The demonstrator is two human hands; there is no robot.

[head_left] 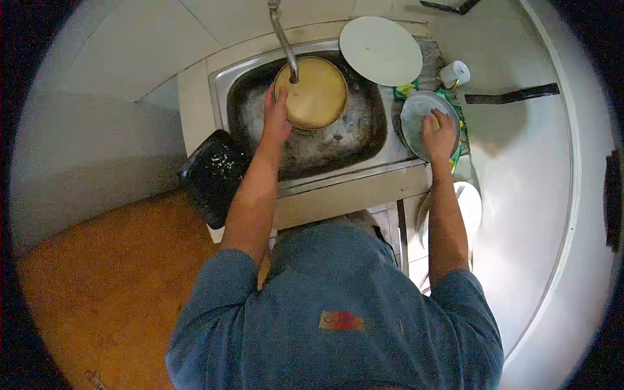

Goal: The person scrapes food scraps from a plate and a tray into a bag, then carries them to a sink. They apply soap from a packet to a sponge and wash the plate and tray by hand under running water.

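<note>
- Gripping the rim of a tan plate point(317, 93), the left hand point(278, 116) held it tilted under the tap point(284, 40) at upper centre, over the sink point(364, 140), seemingly for rinsing.
- Right hand point(439, 135), fingers curled, pressed a yellowish sponge on the grey plate point(413, 120) at upper right.

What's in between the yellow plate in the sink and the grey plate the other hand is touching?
In the head view, only the sink wall and rim lie between the yellow plate and the grey plate.

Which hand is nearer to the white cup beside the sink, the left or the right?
The right. The right hand rests in the grey bowl, just below the white cup. The left hand holds the yellow plate in the sink, far from it.
</note>
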